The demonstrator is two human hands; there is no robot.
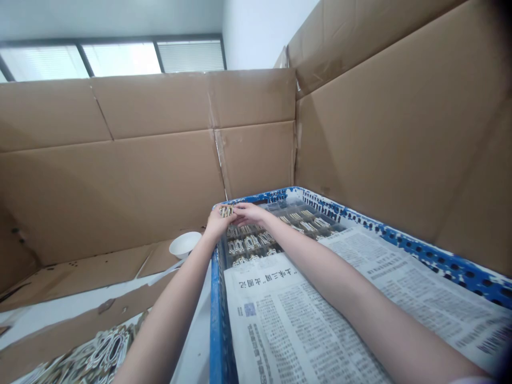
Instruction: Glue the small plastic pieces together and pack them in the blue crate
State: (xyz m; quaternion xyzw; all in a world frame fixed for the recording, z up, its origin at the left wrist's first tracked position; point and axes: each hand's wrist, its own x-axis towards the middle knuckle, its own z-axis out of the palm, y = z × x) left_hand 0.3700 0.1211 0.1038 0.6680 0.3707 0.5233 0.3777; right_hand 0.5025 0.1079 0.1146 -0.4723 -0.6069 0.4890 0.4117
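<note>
At the far left corner of the blue crate point(218, 320), my left hand point(216, 223) is closed around a small stack of flat, pale-and-dark looped pieces point(226, 211). My right hand point(250, 214) reaches over the crate from the right, its fingertips pinched against the same stack. Below the hands, rows of similar looped pieces point(252, 243) stand on edge in a clear divided tray inside the crate. Newspaper point(280, 314) covers the crate's nearer part. What the pieces are exactly is too small to tell.
A loose heap of looped pieces point(108, 346) lies at lower left beside brown cardboard point(60, 330). A white bowl point(184, 244) stands just left of the crate. Tall cardboard walls point(160, 181) enclose the back and right side, close to the crate's rim.
</note>
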